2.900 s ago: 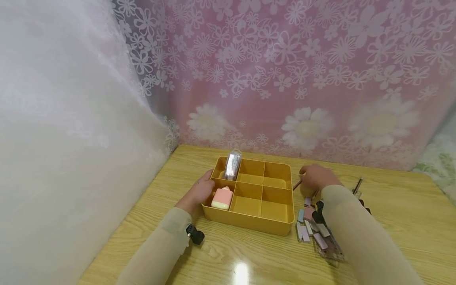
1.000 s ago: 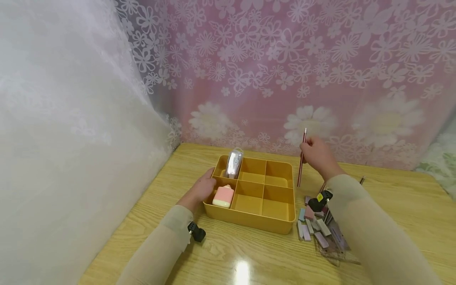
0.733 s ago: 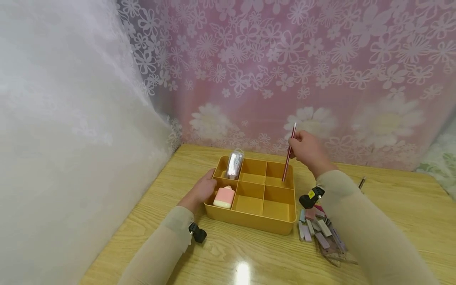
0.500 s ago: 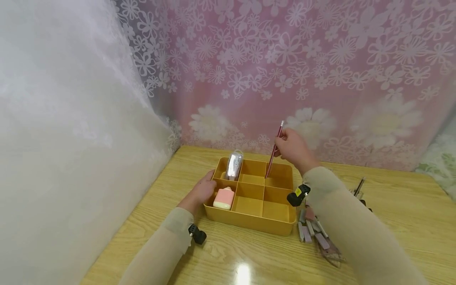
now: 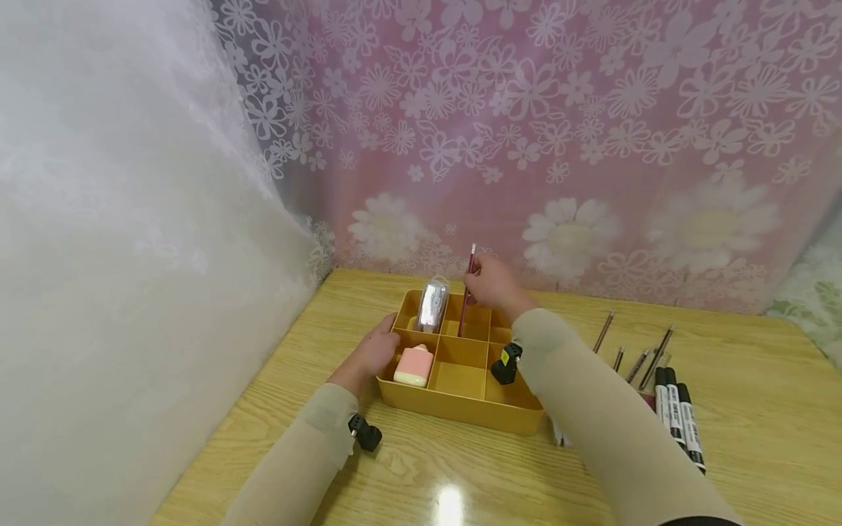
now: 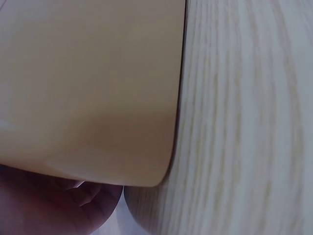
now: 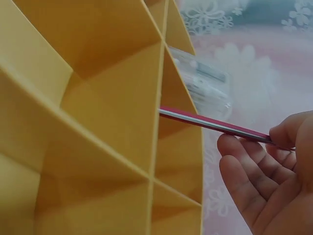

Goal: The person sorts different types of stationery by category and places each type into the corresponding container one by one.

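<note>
A yellow box (image 5: 454, 411) with several compartments stands on the wooden table. My left hand (image 5: 375, 351) grips its left side, the thumb at the rim; in the left wrist view curled fingers (image 6: 95, 208) show by the box's wall. Between thumb and fingers my right hand (image 5: 495, 282) pinches a dark red pencil (image 5: 465, 301), eraser end up. The pencil's lower end is inside the back middle compartment, hidden by the divider in the right wrist view. A clear, shiny package (image 5: 432, 307) leans in the back left compartment. The front left one holds a pink and cream bottle (image 5: 413, 365).
Right of the box lie several pencils (image 5: 603, 332) and black-capped markers (image 5: 672, 409). My right sleeve covers most of a pile of small pale blocks (image 5: 558, 436). A pink floral curtain (image 5: 487, 219) hangs behind the table.
My right hand has picked up the pencil from beside the box, raised it upright, and carried it left and then down into the back middle compartment. The left hand keeps its place.
</note>
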Tool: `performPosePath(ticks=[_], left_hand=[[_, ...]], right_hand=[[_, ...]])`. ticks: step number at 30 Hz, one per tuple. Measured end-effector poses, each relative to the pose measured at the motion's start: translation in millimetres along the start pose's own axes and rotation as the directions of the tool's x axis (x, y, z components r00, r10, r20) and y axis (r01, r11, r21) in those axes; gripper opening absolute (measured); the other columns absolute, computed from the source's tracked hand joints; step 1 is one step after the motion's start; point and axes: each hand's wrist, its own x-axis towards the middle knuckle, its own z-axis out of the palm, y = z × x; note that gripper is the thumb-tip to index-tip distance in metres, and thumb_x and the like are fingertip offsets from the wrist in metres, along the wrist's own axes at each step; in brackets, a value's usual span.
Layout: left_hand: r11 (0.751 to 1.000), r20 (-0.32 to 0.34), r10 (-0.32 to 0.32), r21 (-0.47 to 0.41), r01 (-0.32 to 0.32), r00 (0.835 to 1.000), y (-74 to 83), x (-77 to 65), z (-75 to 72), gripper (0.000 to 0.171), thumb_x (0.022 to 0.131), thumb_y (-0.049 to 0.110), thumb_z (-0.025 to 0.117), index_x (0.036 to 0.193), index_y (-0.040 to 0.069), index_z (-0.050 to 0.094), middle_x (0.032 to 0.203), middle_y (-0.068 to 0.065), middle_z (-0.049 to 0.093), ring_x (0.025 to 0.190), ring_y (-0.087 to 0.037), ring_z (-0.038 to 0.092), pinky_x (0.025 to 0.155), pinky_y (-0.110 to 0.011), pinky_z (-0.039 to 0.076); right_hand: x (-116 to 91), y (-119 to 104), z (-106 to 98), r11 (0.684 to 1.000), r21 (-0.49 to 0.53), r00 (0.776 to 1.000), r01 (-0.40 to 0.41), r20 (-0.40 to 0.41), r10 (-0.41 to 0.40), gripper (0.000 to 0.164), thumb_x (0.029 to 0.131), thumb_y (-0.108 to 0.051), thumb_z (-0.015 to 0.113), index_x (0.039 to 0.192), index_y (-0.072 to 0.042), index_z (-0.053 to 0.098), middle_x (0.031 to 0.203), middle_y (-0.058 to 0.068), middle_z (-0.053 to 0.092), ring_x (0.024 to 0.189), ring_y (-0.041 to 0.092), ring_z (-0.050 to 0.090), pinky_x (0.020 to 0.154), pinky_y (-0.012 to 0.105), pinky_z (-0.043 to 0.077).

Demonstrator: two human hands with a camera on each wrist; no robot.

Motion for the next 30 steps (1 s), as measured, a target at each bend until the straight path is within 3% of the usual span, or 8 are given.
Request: performPosePath(ticks=[5, 12, 18, 23, 30], left_hand=[[1.0, 0.001, 0.003, -0.004, -0.003, 1.0, 0.8, -0.3, -0.4, 0.058, 0.103, 0.015, 0.033, 0.16, 0.01, 0.027, 0.158, -0.015, 0.038, 0.145, -0.034, 0.032, 0.118, -0.055, 0.02], [1.0, 0.007, 0.008, -0.001, -0.008, 1.0, 1.6, -1.8, -0.8, 0.057, 0.103, 0.014, 0.033, 0.159, 0.011, 0.03, 0.156, -0.015, 0.04, 0.143, -0.035, 0.035, 0.118, -0.057, 0.021], [1.0, 0.0, -0.003, 0.01, 0.003, 1.0, 1.0, -1.7, -1.0, 0.056, 0.103, 0.015, 0.032, 0.159, 0.013, 0.031, 0.155, -0.014, 0.041, 0.142, -0.035, 0.036, 0.118, -0.057, 0.022], [1.0, 0.004, -0.004, 0.001, 0.004, 1.0, 1.1, -2.7, 0.0, 0.056, 0.104, 0.016, 0.032, 0.16, 0.014, 0.029, 0.156, -0.013, 0.041, 0.142, -0.035, 0.037, 0.117, -0.057, 0.022], [1.0, -0.001, -0.025, 0.0, 0.025, 1.0, 2.6, -3.5, -0.1, 0.057, 0.104, 0.018, 0.033, 0.161, 0.016, 0.028, 0.158, -0.011, 0.039, 0.143, -0.034, 0.035, 0.118, -0.057, 0.02]], right_hand=[[3, 2, 11, 0.997, -0.072, 1.0, -0.007, -0.019, 0.006, 0.018, 0.103, -0.019, 0.05, 0.109, -0.003, 0.056, 0.099, 0.015, 0.062, 0.074, 0.026, 0.06, 0.063, 0.035, 0.053], [7, 5, 18, 0.994, -0.098, 0.999, -0.043, -0.026, 0.041, 0.017, 0.102, -0.014, 0.049, 0.115, -0.005, 0.053, 0.094, 0.015, 0.06, 0.064, 0.024, 0.056, 0.057, 0.034, 0.051], [9, 6, 27, 0.992, -0.084, 0.995, -0.095, -0.009, 0.095, 0.038, 0.099, -0.01, 0.053, 0.136, -0.002, 0.045, 0.106, 0.017, 0.06, 0.068, 0.028, 0.061, 0.064, 0.039, 0.057], [10, 6, 32, 0.991, -0.062, 0.993, -0.117, 0.011, 0.118, 0.045, 0.099, -0.01, 0.055, 0.143, -0.001, 0.046, 0.11, 0.017, 0.061, 0.072, 0.032, 0.066, 0.074, 0.047, 0.059], [11, 7, 33, 0.987, -0.1, 0.991, -0.123, 0.036, 0.127, 0.049, 0.099, -0.011, 0.059, 0.145, -0.003, 0.044, 0.105, 0.015, 0.063, 0.081, 0.034, 0.068, 0.077, 0.044, 0.059]])
